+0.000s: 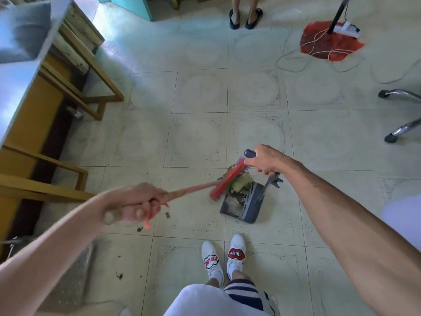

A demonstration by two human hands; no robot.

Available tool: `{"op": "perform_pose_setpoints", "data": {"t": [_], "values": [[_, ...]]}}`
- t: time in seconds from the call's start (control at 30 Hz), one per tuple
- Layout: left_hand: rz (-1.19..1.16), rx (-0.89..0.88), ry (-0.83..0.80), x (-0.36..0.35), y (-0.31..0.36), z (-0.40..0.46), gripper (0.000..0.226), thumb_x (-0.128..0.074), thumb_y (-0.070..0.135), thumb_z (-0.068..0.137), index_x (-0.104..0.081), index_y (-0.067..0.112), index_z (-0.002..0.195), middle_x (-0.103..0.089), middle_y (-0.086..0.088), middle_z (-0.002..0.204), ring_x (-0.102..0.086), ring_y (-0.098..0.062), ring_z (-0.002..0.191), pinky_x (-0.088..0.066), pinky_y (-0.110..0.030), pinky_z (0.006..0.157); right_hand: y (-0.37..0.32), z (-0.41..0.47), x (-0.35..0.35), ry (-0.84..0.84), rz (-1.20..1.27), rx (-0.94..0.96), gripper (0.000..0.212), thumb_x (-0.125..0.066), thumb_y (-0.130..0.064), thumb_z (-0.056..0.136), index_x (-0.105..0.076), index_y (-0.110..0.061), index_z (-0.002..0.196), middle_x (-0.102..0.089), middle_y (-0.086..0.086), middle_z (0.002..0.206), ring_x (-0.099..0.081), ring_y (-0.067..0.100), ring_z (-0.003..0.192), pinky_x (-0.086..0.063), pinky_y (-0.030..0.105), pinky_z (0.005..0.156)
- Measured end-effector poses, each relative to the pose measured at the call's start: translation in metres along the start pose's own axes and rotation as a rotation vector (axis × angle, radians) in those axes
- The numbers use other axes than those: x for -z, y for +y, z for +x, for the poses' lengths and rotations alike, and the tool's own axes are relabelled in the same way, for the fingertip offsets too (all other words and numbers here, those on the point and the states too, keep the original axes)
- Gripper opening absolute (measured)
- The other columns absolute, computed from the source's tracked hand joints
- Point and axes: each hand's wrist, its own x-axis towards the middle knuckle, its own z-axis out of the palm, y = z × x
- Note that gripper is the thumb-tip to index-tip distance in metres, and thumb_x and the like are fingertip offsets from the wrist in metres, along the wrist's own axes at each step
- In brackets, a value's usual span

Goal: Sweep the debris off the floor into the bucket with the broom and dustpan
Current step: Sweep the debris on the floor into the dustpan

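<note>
My left hand point(134, 205) grips the handle of a red broom point(224, 181), whose head rests at the mouth of a dark blue dustpan point(249, 202) on the tiled floor. My right hand point(265, 160) holds the dustpan's upright handle near its dark top knob. A pile of leafy debris point(241, 187) lies between the broom head and the pan, partly inside the pan. Small dark crumbs point(167, 215) are scattered on the tiles to the left of the pan. No bucket is in view.
A wooden table frame with a metal top point(34, 92) stands along the left. Another person's sandalled feet point(246, 18) are at the far side. A red bag point(328, 42) with cables lies far right, and chair legs point(401, 112) reach in from the right. My white shoes point(224, 256) are near the bottom.
</note>
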Motion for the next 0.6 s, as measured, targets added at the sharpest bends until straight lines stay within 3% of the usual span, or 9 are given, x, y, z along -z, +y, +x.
{"op": "perform_pose_setpoints", "data": {"t": [0.1,0.17,0.37,0.5,0.6], "values": [[0.229,-0.038,0.122,0.018,0.02,-0.031,0.046,-0.043,0.012,0.104,-0.039,0.024,0.148,-0.043,-0.003,0.046,-0.035,-0.009,0.028,-0.032,-0.019,0.022,0.003,-0.004,-0.002,0.04,0.054,-0.01,0.016,-0.058,-0.024,0.087,-0.053,-0.018,0.072,-0.052,0.001,0.054,-0.035,0.008,0.027,-0.031,0.016,0.032],[0.372,-0.082,0.218,0.018,0.036,-0.032,0.049,-0.046,0.008,0.102,-0.039,0.026,0.148,-0.046,-0.005,0.046,-0.037,-0.011,0.028,-0.032,-0.019,0.023,0.008,-0.009,-0.004,0.082,0.103,-0.019,0.023,-0.059,-0.025,0.088,-0.049,-0.021,0.068,-0.05,-0.002,0.049,-0.035,0.006,0.025,-0.03,0.015,0.031],[0.771,-0.281,0.353,-0.013,0.081,0.048,0.027,-0.045,0.008,0.1,-0.052,0.001,0.125,-0.065,-0.01,0.06,-0.053,-0.015,0.034,-0.042,-0.024,0.035,0.022,-0.026,-0.013,0.262,0.284,-0.08,0.025,-0.059,-0.024,0.086,-0.053,-0.014,0.064,-0.053,0.001,0.049,-0.038,0.006,0.024,-0.029,0.013,0.03],[0.945,-0.275,0.384,-0.055,0.076,0.121,0.029,-0.044,0.003,0.099,-0.052,-0.002,0.127,-0.059,-0.006,0.069,-0.054,-0.009,0.04,-0.039,-0.015,0.029,0.024,-0.029,-0.028,0.384,0.371,-0.143,0.027,-0.056,-0.021,0.084,-0.051,-0.017,0.057,-0.05,0.0,0.047,-0.038,0.008,0.023,-0.029,0.012,0.03],[1.049,-0.209,0.353,-0.078,0.044,0.143,0.032,-0.047,0.002,0.098,-0.049,-0.002,0.13,-0.055,-0.004,0.07,-0.053,-0.007,0.045,-0.037,-0.013,0.029,0.021,-0.025,-0.03,0.416,0.408,-0.139,0.026,-0.059,-0.018,0.089,-0.055,-0.015,0.063,-0.052,0.001,0.05,-0.042,0.006,0.024,-0.029,0.012,0.028]]}}
